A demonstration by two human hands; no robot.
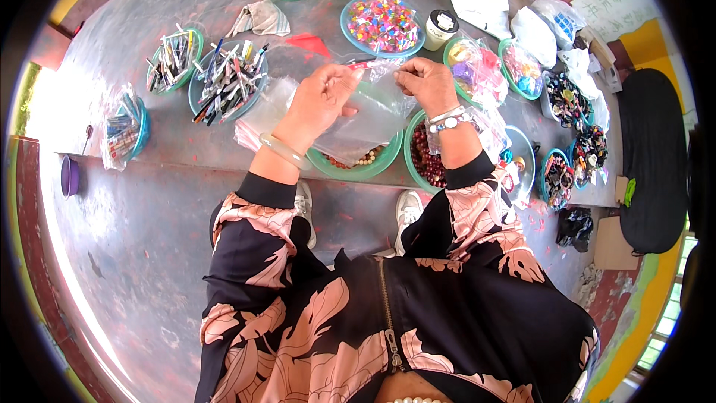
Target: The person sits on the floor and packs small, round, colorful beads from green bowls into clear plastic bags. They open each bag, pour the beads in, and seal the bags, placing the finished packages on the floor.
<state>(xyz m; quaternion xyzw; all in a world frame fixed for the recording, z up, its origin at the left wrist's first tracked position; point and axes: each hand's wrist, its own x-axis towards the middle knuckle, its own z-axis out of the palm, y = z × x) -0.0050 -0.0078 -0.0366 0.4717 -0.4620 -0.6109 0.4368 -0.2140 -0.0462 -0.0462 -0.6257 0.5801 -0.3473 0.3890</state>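
In front of me my left hand (326, 97) is closed, with a slim red-and-white pen-like stick (363, 65) at its fingertips. To its right my right hand (430, 84) is pinched, close to the stick's far end; what lies between its fingers is too small to make out. Under both hands spreads a clear plastic bag (358, 123), partly covering a green basin (377, 167) of pale and brown beads. Below my right wrist, a second green basin (412, 161) holds dark red beads (426, 158).
Left stand basins of pens (227, 79) and markers (175, 56), plus a bagged blue basket (142, 131). Beyond are a basin of colourful pieces (382, 24), a lidded cup (441, 29) and a grey cloth (261, 18). Right are white bags (479, 2) and baskets of hair ties (568, 97).
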